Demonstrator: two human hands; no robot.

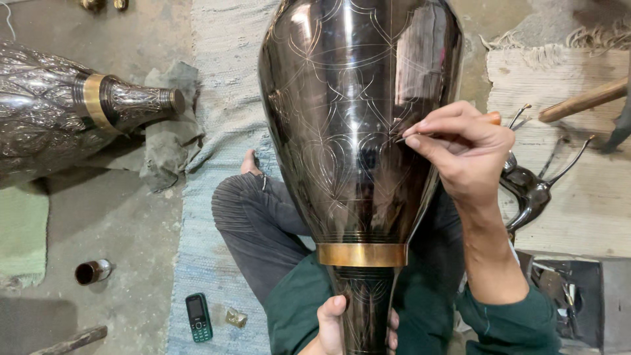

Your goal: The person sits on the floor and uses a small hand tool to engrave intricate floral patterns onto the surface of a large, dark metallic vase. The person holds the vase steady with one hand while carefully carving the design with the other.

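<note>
Head view, right hand (463, 154) scribing dark vase (358, 125), left hand (338, 325) gripping neck.

Large dark polished metal vase with brass band (358, 131), fine engraved line pattern, neck toward viewer across lap; thin pointed scribing tool (411, 136) tip on its surface.

We look steeply down from the head, close over our lap, the floor spreading around us.
</note>
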